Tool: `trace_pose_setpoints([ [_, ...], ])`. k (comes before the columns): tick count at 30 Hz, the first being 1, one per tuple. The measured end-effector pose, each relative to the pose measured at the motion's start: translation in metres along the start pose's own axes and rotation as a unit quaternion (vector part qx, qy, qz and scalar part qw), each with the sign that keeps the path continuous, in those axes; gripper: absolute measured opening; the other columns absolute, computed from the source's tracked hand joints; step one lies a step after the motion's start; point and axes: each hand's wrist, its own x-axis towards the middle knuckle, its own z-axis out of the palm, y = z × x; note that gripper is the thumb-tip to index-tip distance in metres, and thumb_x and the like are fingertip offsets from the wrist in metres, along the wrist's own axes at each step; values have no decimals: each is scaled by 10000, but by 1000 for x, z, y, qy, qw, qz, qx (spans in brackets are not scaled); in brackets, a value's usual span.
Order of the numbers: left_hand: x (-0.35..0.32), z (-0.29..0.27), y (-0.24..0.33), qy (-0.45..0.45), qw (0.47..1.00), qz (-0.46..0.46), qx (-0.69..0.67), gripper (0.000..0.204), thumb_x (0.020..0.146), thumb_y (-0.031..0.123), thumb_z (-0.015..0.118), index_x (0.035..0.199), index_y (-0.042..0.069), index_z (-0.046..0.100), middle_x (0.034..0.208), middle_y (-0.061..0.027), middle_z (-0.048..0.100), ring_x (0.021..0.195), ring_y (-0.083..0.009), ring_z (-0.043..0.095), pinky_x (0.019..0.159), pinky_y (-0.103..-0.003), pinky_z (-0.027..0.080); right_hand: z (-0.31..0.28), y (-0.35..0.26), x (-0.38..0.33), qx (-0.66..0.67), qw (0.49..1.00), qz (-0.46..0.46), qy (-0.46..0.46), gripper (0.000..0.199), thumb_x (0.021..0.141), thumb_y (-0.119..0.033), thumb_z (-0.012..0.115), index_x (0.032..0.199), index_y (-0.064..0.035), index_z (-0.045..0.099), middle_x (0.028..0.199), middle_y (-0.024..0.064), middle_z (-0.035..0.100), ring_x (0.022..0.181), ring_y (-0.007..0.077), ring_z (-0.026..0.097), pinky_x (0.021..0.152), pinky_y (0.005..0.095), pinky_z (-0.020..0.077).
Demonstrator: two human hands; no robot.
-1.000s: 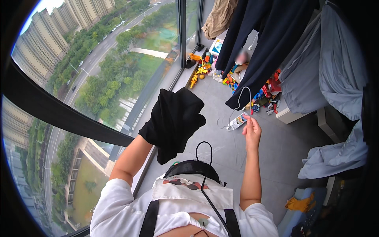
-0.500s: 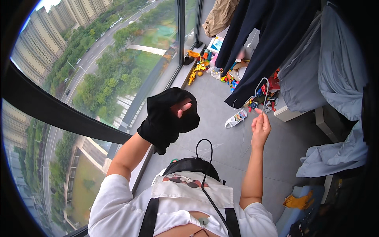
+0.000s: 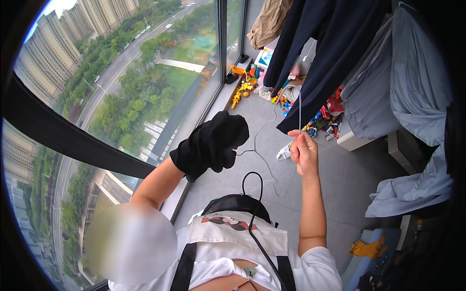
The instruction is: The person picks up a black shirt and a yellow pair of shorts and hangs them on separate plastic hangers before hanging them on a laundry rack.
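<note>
A black garment [image 3: 209,144] is bunched over my left hand [image 3: 228,145], which is raised in front of the window and almost wholly hidden by the cloth. My right hand [image 3: 303,154] is held up to the right, pinching a thin pale wire hanger [image 3: 299,111]. The hanger's hook rises above the fingers. Its wire runs left to the edge of the black garment and loops down below my hands. A dark navy garment [image 3: 320,53] hangs just above and behind my right hand.
A tall window [image 3: 160,82] with a dark frame fills the left. Colourful toys [image 3: 247,85] litter the grey floor along the sill and by a white box [image 3: 354,140]. Grey-blue laundry [image 3: 412,97] hangs at the right, a beige garment [image 3: 269,22] at the top.
My right hand has shifted a little to the left with the hanger. The black garment has been regathered over my left hand, and the hanger's wire now reaches its edge.
</note>
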Motion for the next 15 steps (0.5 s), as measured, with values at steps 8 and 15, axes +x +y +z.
trace_pose_setpoints([
  [8,9,27,9,47,943,-133,-302,509,626,185,660,1084,39,492,858,-104,537,827,-258,550,747,-313,434,19,28,21,70,996,-40,47,303,928,-297,424,920,-20,548,506,-41,362,416,15,278,360,172,187],
  [15,12,8,19,-45,962,-187,-195,496,634,210,669,1080,70,505,832,-106,559,772,-253,569,713,-326,452,6,34,26,42,992,-58,100,293,931,-299,415,911,-37,546,511,-44,361,421,19,292,362,175,185],
])
